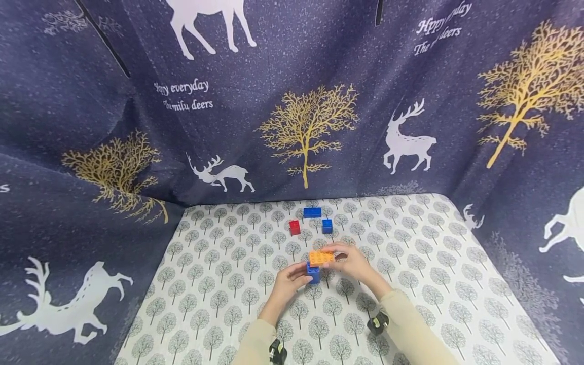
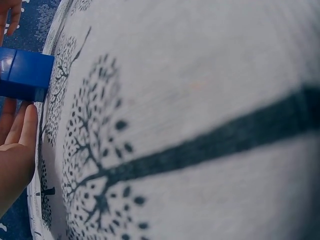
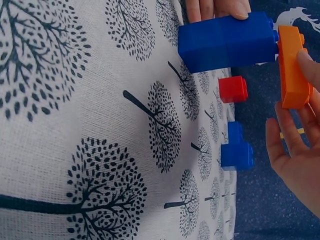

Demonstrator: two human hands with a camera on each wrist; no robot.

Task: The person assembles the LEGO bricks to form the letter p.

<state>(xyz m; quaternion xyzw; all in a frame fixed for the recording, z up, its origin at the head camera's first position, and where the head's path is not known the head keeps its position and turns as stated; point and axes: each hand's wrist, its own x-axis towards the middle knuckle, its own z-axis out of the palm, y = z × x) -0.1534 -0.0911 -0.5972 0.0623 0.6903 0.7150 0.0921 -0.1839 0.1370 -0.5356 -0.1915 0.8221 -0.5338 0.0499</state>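
A stack of blue building bricks [image 1: 313, 274] stands upright on the patterned tablecloth, with a seam across its side. My left hand [image 1: 286, 284] holds the stack from the left, its thumb against the near side. In my right hand [image 1: 350, 262] is a long orange building brick [image 1: 322, 258], pinched between thumb and fingers. The right wrist view shows the orange brick [image 3: 292, 67] right at the top studs of the blue stack [image 3: 227, 42]; some studs still show, and I cannot tell whether the two touch.
Farther back on the tablecloth [image 1: 219, 294] lie a red brick [image 1: 294, 227], a small blue brick [image 1: 327, 226] and a longer blue brick [image 1: 312, 212]. A dark blue curtain [image 1: 274, 66] with deer and trees hangs behind and at both sides.
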